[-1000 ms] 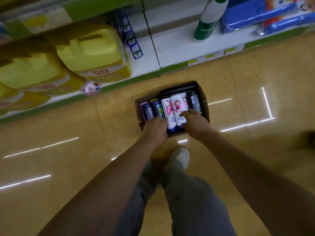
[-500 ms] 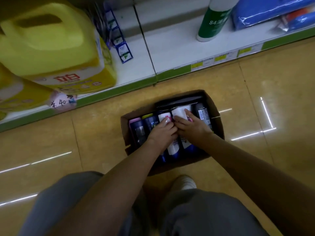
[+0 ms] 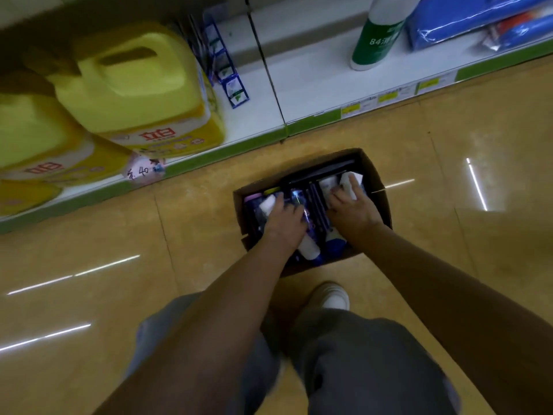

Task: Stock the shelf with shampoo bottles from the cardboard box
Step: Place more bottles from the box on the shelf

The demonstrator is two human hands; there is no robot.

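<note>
Both hands are seen down inside the cardboard box (image 3: 375, 187), which sits on the tan tiled floor (image 3: 119, 235) just in front of the bottom shelf (image 3: 299, 94). The left hand (image 3: 284, 226) is curled over a white shampoo bottle (image 3: 308, 247) lying among the dark bottles (image 3: 299, 199) at the left of the box; the bottle's white ends are seen sticking out past the fingers and below the wrist. The right hand (image 3: 353, 211) is laid over a second white bottle (image 3: 348, 181) at the far right corner of the box, with fingers bent along it, though how firmly it is gripped cannot be told. On the shelf, large yellow jugs (image 3: 134, 85) are stood at the left, a green-and-white bottle (image 3: 374, 40) is placed upright further right, and blue packs (image 3: 478, 19) are stacked beside it. Grey trousers (image 3: 359, 354) and a white shoe (image 3: 332, 298) are seen below the box.
</note>
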